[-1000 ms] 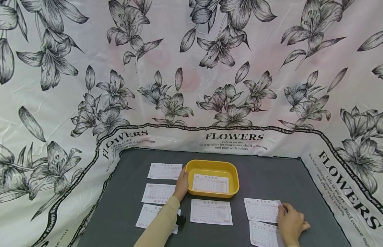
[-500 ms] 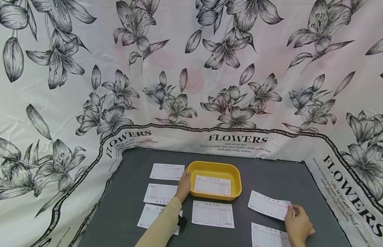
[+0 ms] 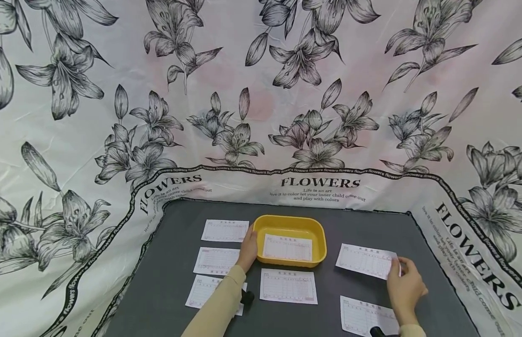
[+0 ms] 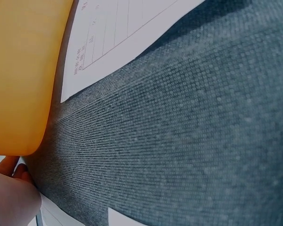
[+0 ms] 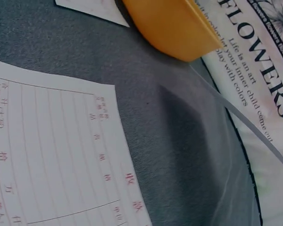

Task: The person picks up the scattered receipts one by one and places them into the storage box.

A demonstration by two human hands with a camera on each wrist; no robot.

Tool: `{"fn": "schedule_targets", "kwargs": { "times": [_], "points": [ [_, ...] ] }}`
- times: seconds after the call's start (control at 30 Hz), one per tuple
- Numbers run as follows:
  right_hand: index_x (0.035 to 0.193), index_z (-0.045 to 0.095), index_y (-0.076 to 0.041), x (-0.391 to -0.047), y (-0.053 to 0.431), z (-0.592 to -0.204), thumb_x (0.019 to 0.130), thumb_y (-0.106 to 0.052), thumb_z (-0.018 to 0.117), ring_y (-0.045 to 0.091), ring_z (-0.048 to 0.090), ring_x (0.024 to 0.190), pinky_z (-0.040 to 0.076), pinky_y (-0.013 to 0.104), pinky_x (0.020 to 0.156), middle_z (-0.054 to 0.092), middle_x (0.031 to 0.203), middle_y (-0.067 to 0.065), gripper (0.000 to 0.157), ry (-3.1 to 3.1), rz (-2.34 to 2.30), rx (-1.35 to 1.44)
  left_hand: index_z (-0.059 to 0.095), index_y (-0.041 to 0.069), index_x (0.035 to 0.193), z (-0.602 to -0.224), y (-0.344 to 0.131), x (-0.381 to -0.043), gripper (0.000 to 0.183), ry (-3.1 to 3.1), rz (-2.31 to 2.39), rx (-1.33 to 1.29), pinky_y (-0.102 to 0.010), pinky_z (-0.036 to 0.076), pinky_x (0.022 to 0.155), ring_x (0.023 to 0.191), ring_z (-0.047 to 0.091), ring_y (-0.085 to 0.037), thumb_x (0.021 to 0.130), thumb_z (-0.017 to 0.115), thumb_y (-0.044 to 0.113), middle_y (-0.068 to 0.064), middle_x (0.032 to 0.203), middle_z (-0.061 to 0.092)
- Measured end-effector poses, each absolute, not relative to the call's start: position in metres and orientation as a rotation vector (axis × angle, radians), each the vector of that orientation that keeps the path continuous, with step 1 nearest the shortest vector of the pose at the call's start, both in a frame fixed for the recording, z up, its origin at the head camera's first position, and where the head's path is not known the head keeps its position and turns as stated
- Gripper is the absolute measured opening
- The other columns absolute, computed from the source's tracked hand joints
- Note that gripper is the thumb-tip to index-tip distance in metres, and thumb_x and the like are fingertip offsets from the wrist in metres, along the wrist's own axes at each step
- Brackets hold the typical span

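Note:
My left hand grips the left side of a shallow yellow plastic tray; the left wrist view has these fingers low against the tray's wall. A printed receipt slip lies inside the tray. To the right, my right hand pinches the right end of another receipt slip, raised and slightly tilted, its shadow below. In the right wrist view this slip appears nearly edge-on. Under the right wrist lies one more slip.
Three slips form a column at the left, the lowest partly covered by my left sleeve. Another slip lies just in front of the tray. Flower-printed cloth walls the back and sides of the dark grey tabletop.
My right hand has lifted the upper right receipt slip off the table and moved it up and away from the slip below. The left hand stays on the tray.

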State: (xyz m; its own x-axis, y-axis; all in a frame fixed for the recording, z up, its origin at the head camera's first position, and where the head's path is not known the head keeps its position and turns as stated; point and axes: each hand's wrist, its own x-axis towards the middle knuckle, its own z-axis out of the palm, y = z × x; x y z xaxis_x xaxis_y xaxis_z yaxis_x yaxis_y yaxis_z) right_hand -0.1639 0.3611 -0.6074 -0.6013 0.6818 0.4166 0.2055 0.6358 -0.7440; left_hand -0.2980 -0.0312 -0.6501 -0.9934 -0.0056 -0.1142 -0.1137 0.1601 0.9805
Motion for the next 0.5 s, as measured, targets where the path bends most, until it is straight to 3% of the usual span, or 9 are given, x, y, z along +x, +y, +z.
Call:
{"fn": "schedule_targets", "kwargs": {
  "times": [0.2,0.3,0.4,0.5],
  "points": [
    [0.116,0.068,0.01,-0.171,0.358,-0.589,0.106,-0.014,0.061,0.052,0.06,0.084,0.028,0.067,0.087,0.072,0.096,0.037,0.027,-2.089,0.872,-0.633,0.035,0.011,0.166,-0.647,-0.03,-0.298,0.054,2.332,1.97,-0.112,-0.059,0.027,0.128,0.153,0.039,-0.04,0.117,0.03,0.034,-0.018,0.167,0.041],
    [0.115,0.071,0.008,-0.174,0.354,-0.58,0.105,-0.015,0.063,0.025,0.061,0.067,0.036,0.051,0.08,0.074,0.091,0.033,0.026,-2.058,0.869,-0.631,0.035,0.011,0.166,-0.647,-0.03,-0.297,0.053,2.323,1.977,-0.115,-0.06,0.026,0.128,0.153,0.039,-0.04,0.117,0.03,0.032,-0.018,0.167,0.041],
    [0.114,0.073,0.006,-0.178,0.348,-0.57,0.104,-0.016,0.065,-0.008,0.045,0.057,0.034,0.027,0.064,0.075,0.086,0.029,0.026,-2.028,0.865,-0.629,0.035,0.011,0.166,-0.647,-0.031,-0.296,0.053,2.327,1.973,-0.116,-0.059,0.026,0.129,0.153,0.039,-0.039,0.118,0.03,0.031,-0.017,0.167,0.04],
    [0.116,0.074,0.005,-0.182,0.34,-0.56,0.105,-0.018,0.065,-0.021,0.035,0.056,0.029,0.014,0.056,0.076,0.086,0.027,0.028,-2.006,0.883,-0.622,0.035,0.011,0.166,-0.647,-0.032,-0.296,0.053,2.338,1.962,-0.117,-0.059,0.025,0.129,0.154,0.038,-0.039,0.118,0.03,0.032,-0.017,0.168,0.04]
  ]
}}
